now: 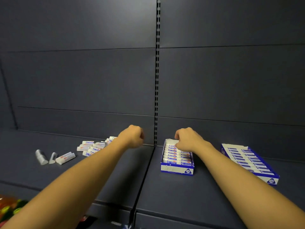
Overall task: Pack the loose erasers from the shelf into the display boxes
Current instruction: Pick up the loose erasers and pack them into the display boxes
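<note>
White erasers (92, 147) (blue-and-red sleeves) lie heaped, loose.

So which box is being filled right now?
Find the slotted upright in the back wall. Just right of its foot stands a blue display box, under the right hand. Unlike the other box further right, it sits square-on with a hand over it.

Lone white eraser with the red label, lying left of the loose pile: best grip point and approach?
Probably pinch the white red-labelled eraser across its two long sides near the middle, coming from above. It lies flat on the dark shelf, with bare shelf in front. Mind the grey wedge-shaped piece close by its left end.
</note>
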The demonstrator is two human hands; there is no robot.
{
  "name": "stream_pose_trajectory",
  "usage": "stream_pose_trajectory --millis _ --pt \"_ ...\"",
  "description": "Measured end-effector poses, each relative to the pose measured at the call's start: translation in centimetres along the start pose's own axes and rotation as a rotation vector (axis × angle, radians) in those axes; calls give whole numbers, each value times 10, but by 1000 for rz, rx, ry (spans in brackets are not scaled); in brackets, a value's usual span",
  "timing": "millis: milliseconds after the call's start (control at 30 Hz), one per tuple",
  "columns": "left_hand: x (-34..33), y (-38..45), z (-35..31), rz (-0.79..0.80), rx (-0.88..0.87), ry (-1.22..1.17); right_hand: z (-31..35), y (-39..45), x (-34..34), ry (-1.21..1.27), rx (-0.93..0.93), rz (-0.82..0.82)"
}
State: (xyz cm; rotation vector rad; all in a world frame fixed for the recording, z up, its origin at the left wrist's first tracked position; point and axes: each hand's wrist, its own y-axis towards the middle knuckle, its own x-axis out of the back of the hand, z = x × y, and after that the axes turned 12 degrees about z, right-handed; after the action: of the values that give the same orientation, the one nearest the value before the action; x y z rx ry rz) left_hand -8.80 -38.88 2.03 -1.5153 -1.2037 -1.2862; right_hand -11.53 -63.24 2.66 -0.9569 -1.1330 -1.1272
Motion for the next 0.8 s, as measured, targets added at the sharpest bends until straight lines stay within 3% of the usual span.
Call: stream_pose_trajectory --millis 233,400,800 --pt "11 -46 37 -89 169 161 46 -6 0 -135 77 8" --pt "16 -83 59 -48 243 237 87 -15 -2 -193 143 57" --pt "31 -154 125 -15 308 219 179 -34 -22 -212 176 118"
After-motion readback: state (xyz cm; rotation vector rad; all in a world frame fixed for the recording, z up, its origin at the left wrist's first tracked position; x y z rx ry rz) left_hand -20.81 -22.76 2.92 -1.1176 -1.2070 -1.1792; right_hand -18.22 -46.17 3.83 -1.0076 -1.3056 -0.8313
